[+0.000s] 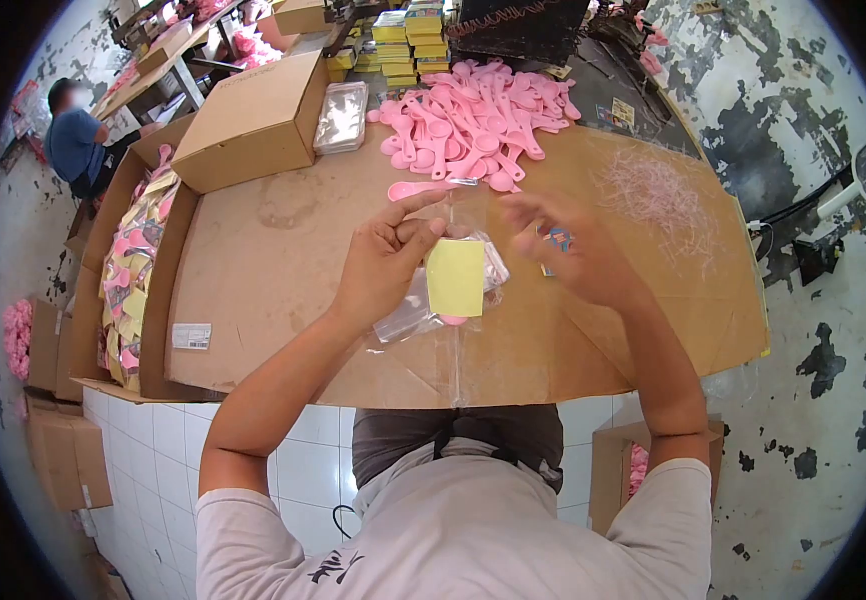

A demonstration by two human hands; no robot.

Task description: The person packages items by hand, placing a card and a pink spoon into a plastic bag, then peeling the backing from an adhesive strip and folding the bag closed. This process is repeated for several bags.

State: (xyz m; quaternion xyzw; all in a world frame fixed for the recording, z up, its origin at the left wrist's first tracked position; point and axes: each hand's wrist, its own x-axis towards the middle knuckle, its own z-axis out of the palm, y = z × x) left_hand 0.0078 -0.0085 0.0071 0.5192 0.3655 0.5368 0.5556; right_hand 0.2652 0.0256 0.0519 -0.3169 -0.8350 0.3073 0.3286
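My left hand (383, 262) pinches the top of a clear plastic bag between thumb and fingers. Inside that bag a yellow card (456, 278) faces me, and a bit of pink (453, 320) shows at its lower end. Under it lie more clear plastic bags (408, 317) on the cardboard tabletop. To the right, my right hand (588, 262) hovers apart from the bag, its fingers smeared by motion. Beside and partly behind it are small printed cards (557, 240). Just beyond my left fingertips lies a single pink measuring spoon (415, 189).
A heap of pink spoons (483, 115) covers the table's far side. Thin plastic scraps (658, 195) lie at the right. At the left stand a closed carton (253, 115) and an open box (181, 290) of packed bags. A person (81, 140) sits farther back.
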